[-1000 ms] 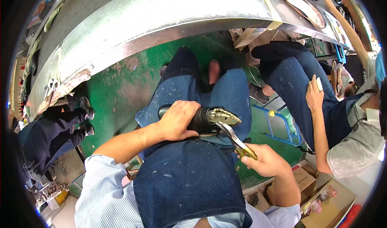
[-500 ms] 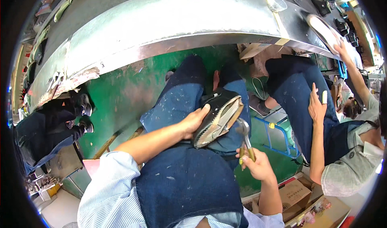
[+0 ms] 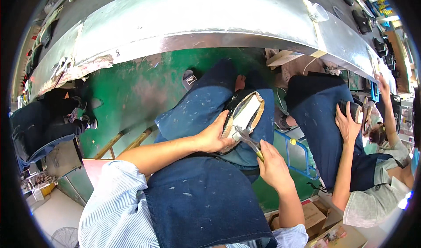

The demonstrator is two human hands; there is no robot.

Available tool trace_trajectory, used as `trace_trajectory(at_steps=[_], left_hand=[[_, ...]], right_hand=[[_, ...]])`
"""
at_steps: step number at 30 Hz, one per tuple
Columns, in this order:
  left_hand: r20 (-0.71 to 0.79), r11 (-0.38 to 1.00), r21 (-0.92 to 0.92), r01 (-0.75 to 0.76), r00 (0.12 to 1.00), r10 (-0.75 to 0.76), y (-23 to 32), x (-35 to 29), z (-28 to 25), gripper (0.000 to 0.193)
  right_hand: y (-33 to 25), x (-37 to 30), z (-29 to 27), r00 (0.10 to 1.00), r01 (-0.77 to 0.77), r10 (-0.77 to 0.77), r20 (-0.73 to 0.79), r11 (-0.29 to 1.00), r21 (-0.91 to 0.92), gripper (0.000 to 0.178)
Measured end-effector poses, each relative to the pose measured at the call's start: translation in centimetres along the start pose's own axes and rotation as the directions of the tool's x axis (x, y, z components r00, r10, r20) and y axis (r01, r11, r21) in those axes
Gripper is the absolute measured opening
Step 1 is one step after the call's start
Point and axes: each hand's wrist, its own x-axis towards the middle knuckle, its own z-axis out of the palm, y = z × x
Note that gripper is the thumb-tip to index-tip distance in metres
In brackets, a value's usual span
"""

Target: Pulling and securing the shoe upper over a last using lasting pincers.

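A black shoe upper (image 3: 227, 109) rests on my thighs with its pale underside up and a rough, gathered edge around it. My left hand (image 3: 213, 136) is closed around its near left side, with the thumb lying along the edge. In my right hand (image 3: 272, 164) is a pair of lasting pliers (image 3: 250, 141) with yellow-green handles. The metal jaws reach the near part of the shoe's underside; whether they grip the edge there I cannot tell.
Ahead runs a long metal-edged bench (image 3: 193, 17), with a clear plastic cup (image 3: 319, 13) on it. On the right sits a co-worker, one hand on a dark shoe (image 3: 349, 110). A blue metal stool frame (image 3: 302, 156) and a cardboard box (image 3: 310, 216) are beside me.
The shoe has been turned so its underside faces up more. My right hand has brought the pliers up and left onto it. The co-worker's near hand now holds a shoe.
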Motion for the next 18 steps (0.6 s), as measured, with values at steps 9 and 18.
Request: trace_trajectory(at_steps=[9,18], left_hand=[[-0.022,0.997,0.052,-0.056,0.998,0.057,-0.5,-0.5,0.2,0.104],[-0.022,0.98,0.191,-0.046,0.998,0.051,1.3,-1.0,0.8,0.098]], right_hand=[[-0.3,2.9,-0.5,0.979,0.084,-0.083,0.185,0.996,-0.001,0.041],[-0.1,2.0,-2.8,0.915,-0.303,0.191,0.354,0.907,0.292,0.052]])
